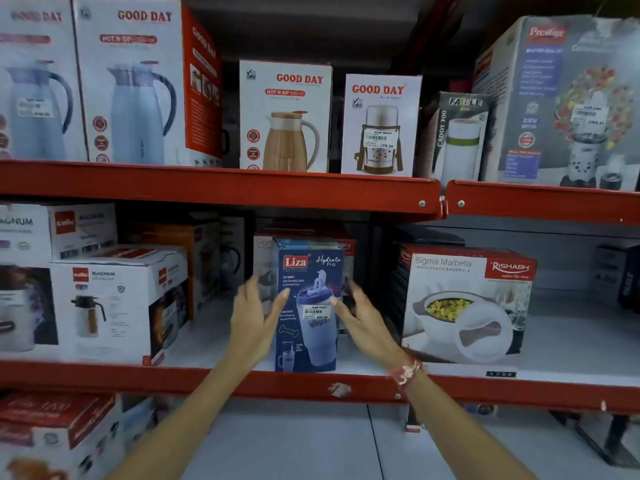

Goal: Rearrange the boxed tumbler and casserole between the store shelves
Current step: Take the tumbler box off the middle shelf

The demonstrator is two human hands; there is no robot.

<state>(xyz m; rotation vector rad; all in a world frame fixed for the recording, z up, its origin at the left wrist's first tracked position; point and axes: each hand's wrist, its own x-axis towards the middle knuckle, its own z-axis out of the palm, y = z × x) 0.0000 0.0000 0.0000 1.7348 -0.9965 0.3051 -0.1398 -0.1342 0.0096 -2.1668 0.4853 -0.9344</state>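
A tall blue Liza tumbler box (306,341) stands upright at the front of the middle shelf (221,379). To its right on the same shelf sits a white Rishabh Sigma Marbella casserole box (464,303). My left hand (254,315) is spread open against the tumbler box's left edge. My right hand (360,322) is open at the box's right edge, its fingertips over the front face near the price sticker. Neither hand has closed around the box. Another casserole box is partly hidden behind the tumbler box.
Cello Magnum flask boxes (114,306) fill the middle shelf's left side. The upper shelf (221,188) carries Good Day jug boxes (284,116), a Fable box (457,136) and a big Prestige box (561,102). Bare shelf lies right of the casserole box, and boxes sit at lower left (52,431).
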